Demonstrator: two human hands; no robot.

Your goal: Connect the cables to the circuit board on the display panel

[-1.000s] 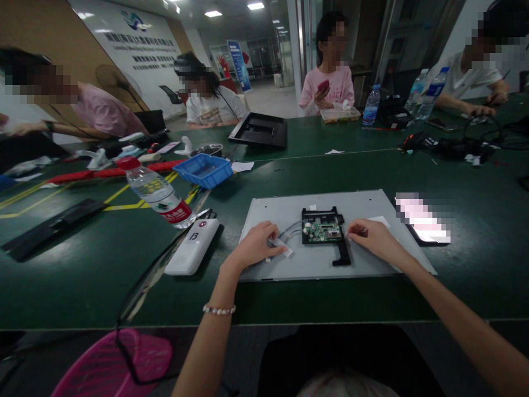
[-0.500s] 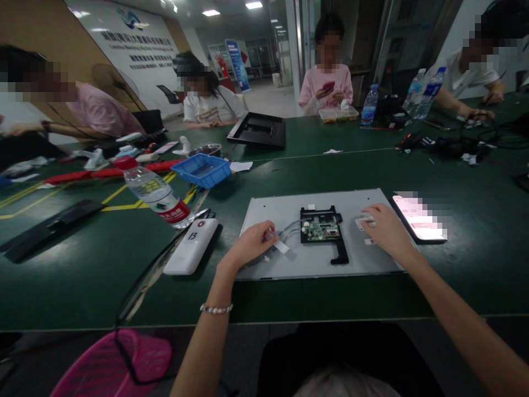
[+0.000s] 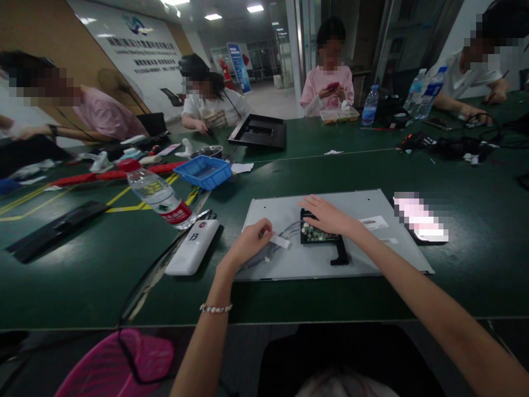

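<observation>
A flat grey metal panel (image 3: 397,256) lies on the green table in front of me. Near its middle sits a green circuit board (image 3: 316,234) in a black bracket (image 3: 341,255), with grey cables (image 3: 291,227) running from its left side. My left hand (image 3: 253,241) is closed in a pinch on a white strip of tape (image 3: 280,241) above the cables at the panel's left. With fingers stretched out, my right hand (image 3: 326,215) is over the upper part of the board and bracket, hiding some of both. Whether it touches them I cannot tell.
Left of the panel lie a white power bank (image 3: 192,247) and a tilted water bottle (image 3: 159,193). Farther back are a blue basket (image 3: 205,173) and a black frame (image 3: 260,132). A phone (image 3: 421,218) lies to the right. Several people sit around the table.
My right hand has moved left from the labels on the panel's right side to over the circuit board, its fingers now stretched out. My left hand stays at the tape strip.
</observation>
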